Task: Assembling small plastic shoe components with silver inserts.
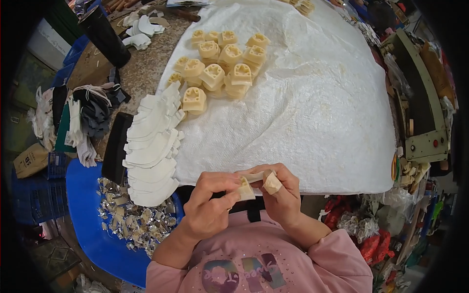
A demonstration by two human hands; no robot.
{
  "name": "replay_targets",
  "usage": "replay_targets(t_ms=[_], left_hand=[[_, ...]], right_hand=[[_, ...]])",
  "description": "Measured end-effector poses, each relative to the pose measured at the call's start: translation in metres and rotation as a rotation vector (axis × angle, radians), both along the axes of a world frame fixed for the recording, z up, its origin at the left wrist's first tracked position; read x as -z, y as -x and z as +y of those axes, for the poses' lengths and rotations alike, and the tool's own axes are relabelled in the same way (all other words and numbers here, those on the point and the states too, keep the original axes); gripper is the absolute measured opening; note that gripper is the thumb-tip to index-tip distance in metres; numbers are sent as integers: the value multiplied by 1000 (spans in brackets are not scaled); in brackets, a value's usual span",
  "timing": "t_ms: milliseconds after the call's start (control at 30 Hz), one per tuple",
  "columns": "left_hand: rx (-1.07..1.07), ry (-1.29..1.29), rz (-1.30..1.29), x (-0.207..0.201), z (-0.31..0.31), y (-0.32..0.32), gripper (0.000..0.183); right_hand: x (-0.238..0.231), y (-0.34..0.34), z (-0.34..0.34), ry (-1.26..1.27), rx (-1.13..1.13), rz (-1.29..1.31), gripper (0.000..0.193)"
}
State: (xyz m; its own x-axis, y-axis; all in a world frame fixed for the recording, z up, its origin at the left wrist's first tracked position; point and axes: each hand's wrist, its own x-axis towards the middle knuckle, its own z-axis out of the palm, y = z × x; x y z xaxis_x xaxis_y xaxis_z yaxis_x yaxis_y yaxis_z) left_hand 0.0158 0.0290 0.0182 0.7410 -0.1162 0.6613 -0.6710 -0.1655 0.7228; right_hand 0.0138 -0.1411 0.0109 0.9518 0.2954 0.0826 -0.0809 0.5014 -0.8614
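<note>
Near the front edge of the white sheet, both of my hands meet over my lap. My left hand pinches a small cream moulded piece between thumb and fingers. My right hand is closed beside it, its fingers reaching behind a thin pale strip that runs between the hands. A beige, faceted bit shows at the right thumb; I cannot tell whether it is a wrapping or a held piece. Up the sheet sits a cluster of cream moulded blocks with hollowed tops, some stacked.
A fanned row of white curved flat pieces lies left of my hands. Below it, a blue tub holds silvery scraps. A dark cylinder stands far left; a green metal machine is at right. The white sheet covers the table.
</note>
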Motion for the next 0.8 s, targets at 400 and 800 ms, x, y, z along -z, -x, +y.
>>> replay_targets(t_ms=[400, 800], left_hand=[[-244, -507, -179, -5, -13, -8, 17], [6, -23, 217, -11, -5, 0, 19]], right_hand=[[-16, -9, 3, 490, 11, -77, 33], [-5, -44, -30, 329, -404, 47, 40]])
